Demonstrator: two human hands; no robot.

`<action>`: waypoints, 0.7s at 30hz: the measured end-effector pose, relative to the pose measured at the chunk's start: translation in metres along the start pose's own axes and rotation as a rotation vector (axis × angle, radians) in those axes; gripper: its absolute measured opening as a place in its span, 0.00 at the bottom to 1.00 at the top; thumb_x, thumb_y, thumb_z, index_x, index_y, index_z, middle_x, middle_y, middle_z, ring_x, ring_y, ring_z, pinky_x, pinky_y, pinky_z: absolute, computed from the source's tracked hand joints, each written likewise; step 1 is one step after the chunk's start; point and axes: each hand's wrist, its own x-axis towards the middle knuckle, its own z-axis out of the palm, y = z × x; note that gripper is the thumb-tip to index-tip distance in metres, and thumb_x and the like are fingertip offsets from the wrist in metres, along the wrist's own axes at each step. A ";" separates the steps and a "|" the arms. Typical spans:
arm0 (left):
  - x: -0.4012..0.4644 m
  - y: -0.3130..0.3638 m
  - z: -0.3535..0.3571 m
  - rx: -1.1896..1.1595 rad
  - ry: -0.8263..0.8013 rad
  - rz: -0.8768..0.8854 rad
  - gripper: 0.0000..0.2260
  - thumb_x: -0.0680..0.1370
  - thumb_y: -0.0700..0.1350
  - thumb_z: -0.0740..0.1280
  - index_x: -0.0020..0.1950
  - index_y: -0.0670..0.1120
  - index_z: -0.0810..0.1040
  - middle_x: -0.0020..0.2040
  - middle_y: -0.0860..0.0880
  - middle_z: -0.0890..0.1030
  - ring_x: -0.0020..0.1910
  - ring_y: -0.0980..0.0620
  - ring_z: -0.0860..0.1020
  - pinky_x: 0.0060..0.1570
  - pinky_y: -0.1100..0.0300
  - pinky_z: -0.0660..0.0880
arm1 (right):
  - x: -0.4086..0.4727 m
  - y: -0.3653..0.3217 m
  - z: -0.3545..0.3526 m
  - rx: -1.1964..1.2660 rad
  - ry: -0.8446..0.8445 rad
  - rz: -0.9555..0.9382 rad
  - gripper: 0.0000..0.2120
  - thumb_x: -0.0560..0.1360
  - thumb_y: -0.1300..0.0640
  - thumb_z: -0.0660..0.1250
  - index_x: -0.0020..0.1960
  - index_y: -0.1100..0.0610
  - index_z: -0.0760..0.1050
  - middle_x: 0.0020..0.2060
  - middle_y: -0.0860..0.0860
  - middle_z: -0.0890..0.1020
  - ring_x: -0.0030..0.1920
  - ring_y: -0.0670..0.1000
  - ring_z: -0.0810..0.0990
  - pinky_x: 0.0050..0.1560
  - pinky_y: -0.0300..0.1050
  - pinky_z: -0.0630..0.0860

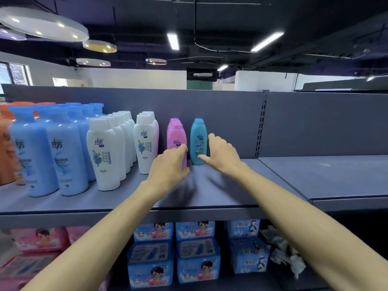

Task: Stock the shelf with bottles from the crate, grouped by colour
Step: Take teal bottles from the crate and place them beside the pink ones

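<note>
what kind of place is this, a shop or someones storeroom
Most likely a shop, or a mock-up of one. A grey retail shelf holds toiletry bottles in colour rows, such as the pink bottles; packaged hygiene goods fill the shelf below, and strip lights hang from a dark open ceiling.

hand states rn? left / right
Left hand: fingers curled round the front pink bottle, gripping it.
Right hand: thumb and fingers either side of the teal bottle, holding it upright on the shelf.
</note>
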 end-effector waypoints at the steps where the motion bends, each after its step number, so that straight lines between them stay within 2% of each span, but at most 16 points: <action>1: -0.010 0.001 -0.006 0.013 0.007 0.011 0.16 0.73 0.48 0.68 0.59 0.48 0.70 0.51 0.50 0.80 0.51 0.44 0.78 0.46 0.49 0.77 | -0.013 -0.003 -0.008 0.004 0.007 -0.006 0.23 0.75 0.44 0.70 0.58 0.58 0.65 0.53 0.54 0.76 0.51 0.62 0.79 0.43 0.50 0.71; 4: -0.061 0.000 -0.018 0.010 0.067 0.041 0.17 0.75 0.51 0.67 0.62 0.49 0.70 0.51 0.51 0.78 0.52 0.47 0.77 0.46 0.49 0.76 | -0.077 -0.007 -0.021 0.000 0.058 -0.064 0.22 0.76 0.42 0.68 0.61 0.55 0.68 0.54 0.52 0.78 0.52 0.60 0.79 0.48 0.53 0.76; 6: -0.099 0.001 -0.025 -0.010 0.125 0.075 0.17 0.75 0.52 0.68 0.62 0.49 0.71 0.50 0.52 0.78 0.51 0.47 0.76 0.44 0.50 0.76 | -0.119 -0.011 -0.022 -0.025 0.103 -0.102 0.22 0.76 0.41 0.66 0.62 0.54 0.69 0.53 0.51 0.78 0.50 0.58 0.80 0.47 0.54 0.78; 9: -0.141 -0.001 -0.023 -0.014 0.127 0.162 0.17 0.73 0.49 0.71 0.60 0.48 0.75 0.47 0.51 0.79 0.48 0.46 0.76 0.42 0.52 0.76 | -0.167 -0.018 -0.018 -0.080 0.192 -0.162 0.20 0.76 0.41 0.67 0.60 0.53 0.72 0.48 0.49 0.78 0.44 0.55 0.81 0.36 0.51 0.78; 12: -0.171 -0.010 -0.007 0.025 0.084 0.181 0.17 0.71 0.49 0.72 0.57 0.47 0.76 0.45 0.50 0.79 0.45 0.45 0.76 0.41 0.51 0.76 | -0.203 -0.026 -0.002 -0.120 0.248 -0.200 0.19 0.74 0.43 0.70 0.57 0.54 0.75 0.44 0.49 0.78 0.39 0.53 0.80 0.26 0.45 0.74; 15: -0.199 -0.022 0.023 0.052 -0.018 0.156 0.19 0.70 0.48 0.73 0.58 0.46 0.76 0.44 0.49 0.79 0.44 0.44 0.76 0.41 0.51 0.75 | -0.241 -0.029 0.035 -0.139 0.126 -0.183 0.21 0.73 0.42 0.70 0.59 0.53 0.75 0.44 0.48 0.77 0.39 0.52 0.80 0.25 0.40 0.68; 18: -0.231 -0.037 0.061 0.065 -0.112 0.167 0.18 0.70 0.48 0.73 0.57 0.44 0.76 0.44 0.47 0.79 0.43 0.43 0.76 0.41 0.50 0.74 | -0.279 -0.026 0.081 -0.165 -0.019 -0.124 0.22 0.74 0.40 0.68 0.61 0.53 0.73 0.45 0.48 0.77 0.40 0.51 0.79 0.25 0.42 0.71; 21: -0.273 -0.051 0.103 0.052 -0.212 0.157 0.18 0.70 0.49 0.72 0.57 0.44 0.76 0.45 0.47 0.78 0.44 0.43 0.76 0.41 0.50 0.73 | -0.320 -0.017 0.128 -0.150 -0.133 -0.048 0.24 0.74 0.40 0.68 0.63 0.54 0.73 0.46 0.49 0.78 0.40 0.51 0.79 0.26 0.41 0.67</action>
